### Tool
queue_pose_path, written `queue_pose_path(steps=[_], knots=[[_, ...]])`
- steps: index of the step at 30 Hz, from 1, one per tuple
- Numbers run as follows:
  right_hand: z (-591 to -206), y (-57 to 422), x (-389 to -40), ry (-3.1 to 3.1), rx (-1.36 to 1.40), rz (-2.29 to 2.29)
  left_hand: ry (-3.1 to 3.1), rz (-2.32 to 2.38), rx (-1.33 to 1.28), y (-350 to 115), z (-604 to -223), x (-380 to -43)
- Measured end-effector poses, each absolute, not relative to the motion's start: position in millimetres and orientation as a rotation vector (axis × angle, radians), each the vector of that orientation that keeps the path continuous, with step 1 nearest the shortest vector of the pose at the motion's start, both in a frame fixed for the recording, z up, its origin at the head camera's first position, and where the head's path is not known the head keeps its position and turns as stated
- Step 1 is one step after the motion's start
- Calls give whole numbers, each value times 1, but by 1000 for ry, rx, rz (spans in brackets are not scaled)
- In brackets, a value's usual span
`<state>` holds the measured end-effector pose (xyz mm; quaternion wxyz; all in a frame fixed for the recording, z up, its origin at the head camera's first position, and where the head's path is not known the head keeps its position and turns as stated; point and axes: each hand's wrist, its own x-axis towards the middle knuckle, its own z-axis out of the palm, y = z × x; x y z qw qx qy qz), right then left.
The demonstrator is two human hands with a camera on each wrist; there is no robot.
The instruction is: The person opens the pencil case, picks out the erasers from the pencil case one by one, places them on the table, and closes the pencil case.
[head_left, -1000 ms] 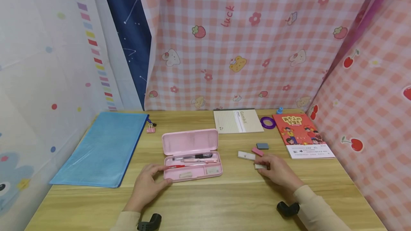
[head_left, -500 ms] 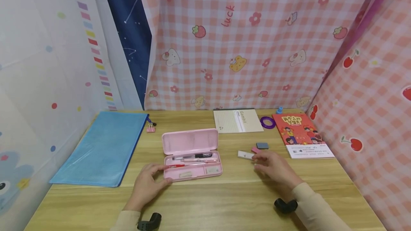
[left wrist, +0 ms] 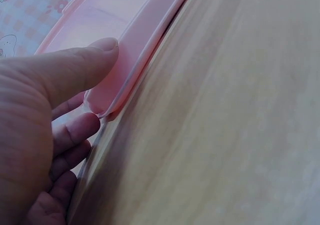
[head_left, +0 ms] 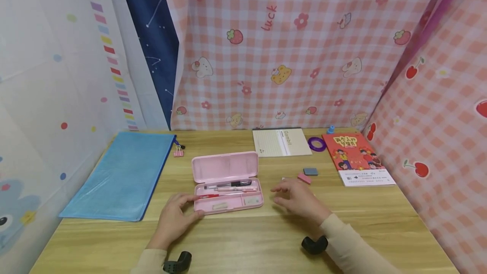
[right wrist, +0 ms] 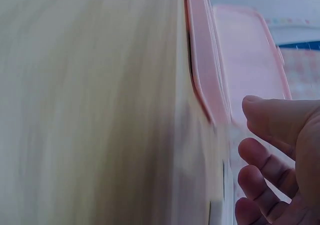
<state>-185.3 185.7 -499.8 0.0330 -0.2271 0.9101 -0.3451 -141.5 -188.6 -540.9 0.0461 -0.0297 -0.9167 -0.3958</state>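
Observation:
An open pink pencil case (head_left: 228, 210) lies on the table. In it are a black pen (head_left: 239, 184), a pale pink pen (head_left: 232, 189), a red pen (head_left: 213, 196) and small whitish pieces. My left hand (head_left: 176, 219) holds the case's left end, thumb at the front corner; the left wrist view shows the thumb against its wall. My right hand (head_left: 298, 200) hovers right of the case, thumb and fingers apart, nothing visible between them. Behind it lie a pink eraser (head_left: 304, 178) and a grey-blue eraser (head_left: 310, 171). The right hand mostly hides a white block.
A blue folder (head_left: 121, 176) lies left, with a pink binder clip (head_left: 178, 153) beside it. At the back are a notebook (head_left: 281, 143), a purple ring (head_left: 317, 144), a small blue object (head_left: 331, 130) and a red book (head_left: 355, 155).
My right hand has moved left from the small white eraser toward the pencil case, now covering most of the longer white block. The left hand has stayed on the case.

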Motion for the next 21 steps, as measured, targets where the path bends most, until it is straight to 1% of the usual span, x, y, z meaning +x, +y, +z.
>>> queue_pose_path(steps=[7,14,21], knots=[[-505,153,-181,2830,-835,-1004,-2806,-1218,-73,-188,-541,-142],[-508,138,-181,2947,-1042,-769,-2807,-1223,-77,-188,-540,-141],[-508,134,-181,2954,-1053,-711,-2803,-1224,-88,-188,-540,-141]])
